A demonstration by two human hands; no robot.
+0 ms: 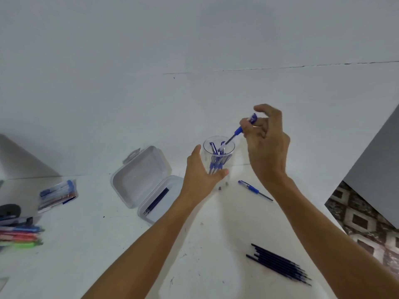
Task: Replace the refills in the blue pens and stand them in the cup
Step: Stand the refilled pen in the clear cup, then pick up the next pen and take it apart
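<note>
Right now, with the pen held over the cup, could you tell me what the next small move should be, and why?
Probably lower the blue pen straight into the clear cup and let go. The right hand pinches it tilted, tip just at the rim, while the left hand holds the cup steady; several pens already stand inside.

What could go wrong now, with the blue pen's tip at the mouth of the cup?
1. The right hand pinches the blue pen near its upper end, tilted; the tip may catch on the pens already in the cup, and the pen may slip.
2. The left hand holds the cup low, so a push at the rim might tip it.
3. The small grey parts beside the cup's base could be knocked away.
</note>
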